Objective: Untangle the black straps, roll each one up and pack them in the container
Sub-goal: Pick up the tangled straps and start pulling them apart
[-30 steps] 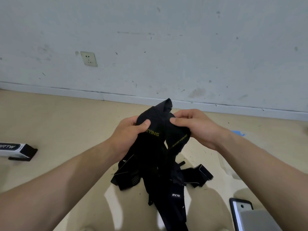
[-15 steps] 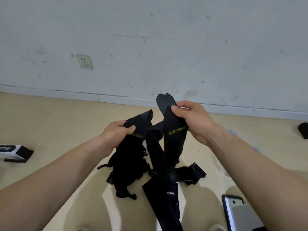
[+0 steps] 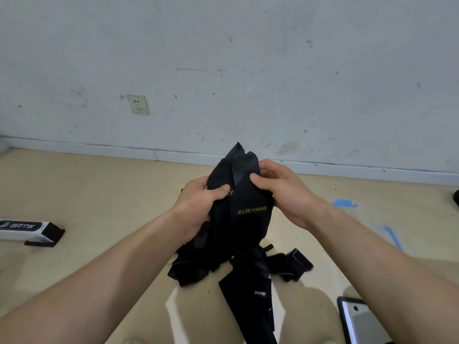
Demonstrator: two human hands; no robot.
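A flat grey device with a black rim [image 3: 360, 321] lies nearest, on the floor [image 3: 99, 189] at the lower right, just beside the right forearm. Left of it a wide tail of the black straps [image 3: 248, 219] runs off the bottom of view, with a small white logo on it. A little farther out the lower loops of the tangle rest on the floor, a folded clump to the left and a banded loop to the right.

Above them the bundle is lifted. The left hand [image 3: 198, 204] has its grip closed on the bundle's left side, thumb across the front. The right hand [image 3: 283, 192] pinches the upper right fold, its thumb in front and its fingers curled behind. Yellow lettering shows below that thumb, and the strap ends stick up past both thumbs.

Wide stretches of beige floor show on either side of the arms. Out left a white box with a black end [image 3: 27, 229] sits well apart from the straps. Out right are blue tape marks [image 3: 344, 203]. The floor ends at a pale skirting strip [image 3: 173, 155] under the scuffed wall [image 3: 273, 70], where a socket [image 3: 138, 104] sits to the left.
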